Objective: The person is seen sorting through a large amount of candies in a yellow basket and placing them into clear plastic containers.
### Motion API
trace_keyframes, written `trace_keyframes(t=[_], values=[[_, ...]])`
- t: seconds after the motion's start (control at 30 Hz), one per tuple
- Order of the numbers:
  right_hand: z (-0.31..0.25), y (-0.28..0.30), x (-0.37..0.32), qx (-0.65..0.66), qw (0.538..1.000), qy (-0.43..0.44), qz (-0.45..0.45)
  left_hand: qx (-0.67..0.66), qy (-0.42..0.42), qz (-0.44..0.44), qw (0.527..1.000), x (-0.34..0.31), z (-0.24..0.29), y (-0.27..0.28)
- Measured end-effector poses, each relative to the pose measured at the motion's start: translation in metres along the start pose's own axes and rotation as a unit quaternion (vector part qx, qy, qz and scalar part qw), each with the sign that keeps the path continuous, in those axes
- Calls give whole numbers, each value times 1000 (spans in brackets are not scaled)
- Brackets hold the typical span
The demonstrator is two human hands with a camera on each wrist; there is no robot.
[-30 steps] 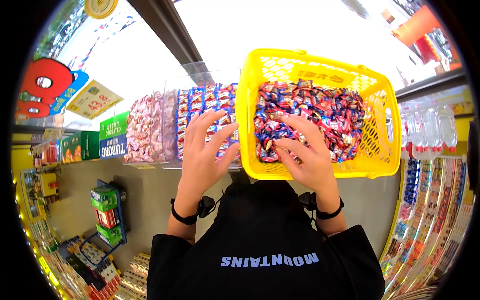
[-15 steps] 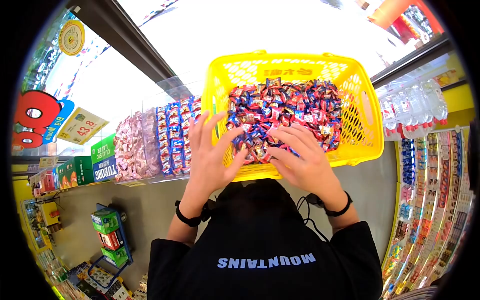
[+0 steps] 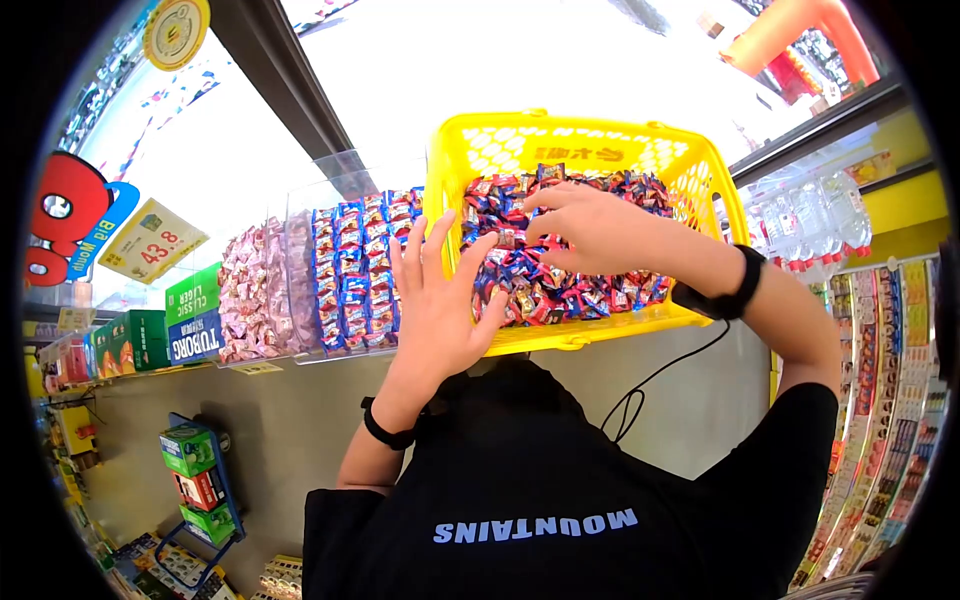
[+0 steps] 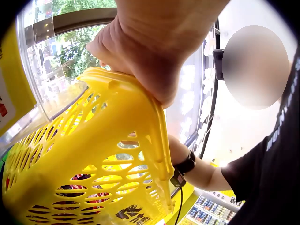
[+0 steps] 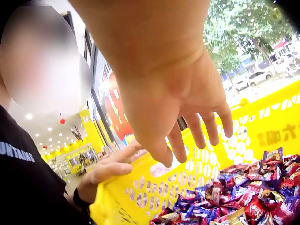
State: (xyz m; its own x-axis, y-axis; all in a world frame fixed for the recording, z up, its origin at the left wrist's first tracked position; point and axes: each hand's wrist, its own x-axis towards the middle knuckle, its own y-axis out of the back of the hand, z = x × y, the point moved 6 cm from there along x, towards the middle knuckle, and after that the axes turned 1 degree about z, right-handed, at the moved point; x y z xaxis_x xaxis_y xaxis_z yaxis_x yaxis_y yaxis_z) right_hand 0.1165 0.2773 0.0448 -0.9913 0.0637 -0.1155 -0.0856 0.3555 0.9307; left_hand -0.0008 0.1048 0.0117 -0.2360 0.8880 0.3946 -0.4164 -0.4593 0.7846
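Observation:
A yellow basket (image 3: 735, 195) holds a heap of red and blue wrapped candies (image 3: 560, 290). My left hand (image 3: 440, 310) is at the basket's left wall, fingers spread and pointing up, its thumb over the near left corner. In the left wrist view the left hand (image 4: 150, 51) lies against the rim of the basket (image 4: 136, 108). My right hand (image 3: 590, 230) reaches in from the right above the candies, palm down, fingers a little bent. In the right wrist view the right hand (image 5: 178, 103) hangs over the basket (image 5: 164, 173) with nothing held, above the candies (image 5: 243, 197).
Left of the basket stand clear bins of blue-wrapped candies (image 3: 350, 280) and pink candies (image 3: 262, 290), then a green and blue carton (image 3: 193, 310). Clear bottles (image 3: 815, 215) are on the right. A cable (image 3: 665, 372) hangs below the right wrist; a cart with boxes (image 3: 200, 490) stands lower left.
My right hand has moved up and across the candies, its forearm now slanting in from the right with the elbow out. My left hand stays by the basket's left side.

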Motion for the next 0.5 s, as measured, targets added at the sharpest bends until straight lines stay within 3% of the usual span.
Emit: trace_keyframes(t=[0.17,0.2,0.27,0.4,0.5], values=[[24,-67,47,-93,979,5,-180,-15,-6,11,1000,0,-1,-1],[34,-86,51,-119,981,44,-147,-14,-6,12,1000,-1,-2,-1],[35,-99,57,-193,973,33,-123,-25,-9,23,999,0,-3,-1],[36,-102,62,-164,983,37,-76,-51,-12,35,998,-2,-5,-2],[38,-89,65,-111,984,28,-133,-65,-7,40,997,-3,-8,-4]])
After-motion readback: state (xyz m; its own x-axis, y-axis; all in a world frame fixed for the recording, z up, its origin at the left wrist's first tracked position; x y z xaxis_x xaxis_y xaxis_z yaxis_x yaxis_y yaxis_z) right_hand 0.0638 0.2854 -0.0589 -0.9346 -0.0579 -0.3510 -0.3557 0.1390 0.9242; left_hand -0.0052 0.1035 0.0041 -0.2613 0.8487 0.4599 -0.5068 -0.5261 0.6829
